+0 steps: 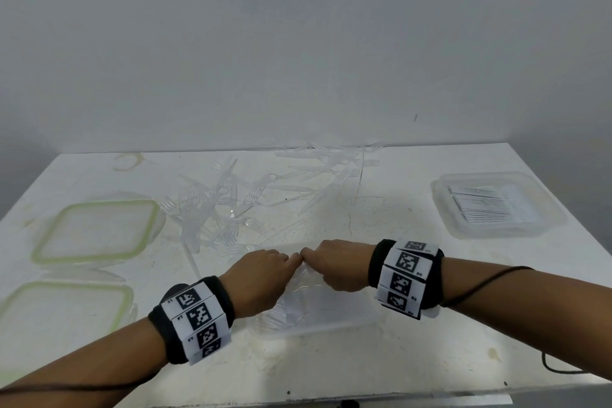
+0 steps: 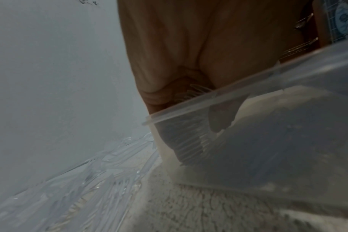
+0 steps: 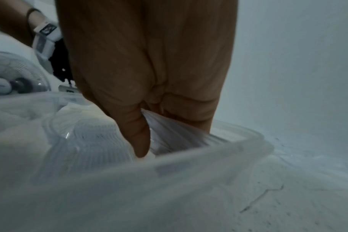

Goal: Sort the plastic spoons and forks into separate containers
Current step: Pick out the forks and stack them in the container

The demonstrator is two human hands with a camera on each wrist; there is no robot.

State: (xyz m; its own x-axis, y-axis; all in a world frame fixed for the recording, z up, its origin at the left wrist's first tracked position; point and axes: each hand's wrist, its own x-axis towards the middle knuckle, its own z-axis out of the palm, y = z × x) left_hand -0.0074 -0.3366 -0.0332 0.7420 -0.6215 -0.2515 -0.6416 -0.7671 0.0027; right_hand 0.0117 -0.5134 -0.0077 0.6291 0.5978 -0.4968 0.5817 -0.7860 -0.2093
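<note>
Both my grips, left hand (image 1: 256,275) and right hand (image 1: 337,267), clamp one stack of clear forks (image 3: 169,133) lying crosswise between them, directly above the clear container (image 1: 331,318)

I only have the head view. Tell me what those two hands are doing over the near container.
Observer: The right wrist view shows the right hand gripping a stack of clear cutlery, thumb inside the near container.
Operator: Report the left hand.
Observer: The left wrist view shows the left hand curled round fork tines just above the container's rim.
Operator: Say what's already in there.
Observer: A ribbed, nested stack lies inside; spoons or forks, I cannot tell.
</note>
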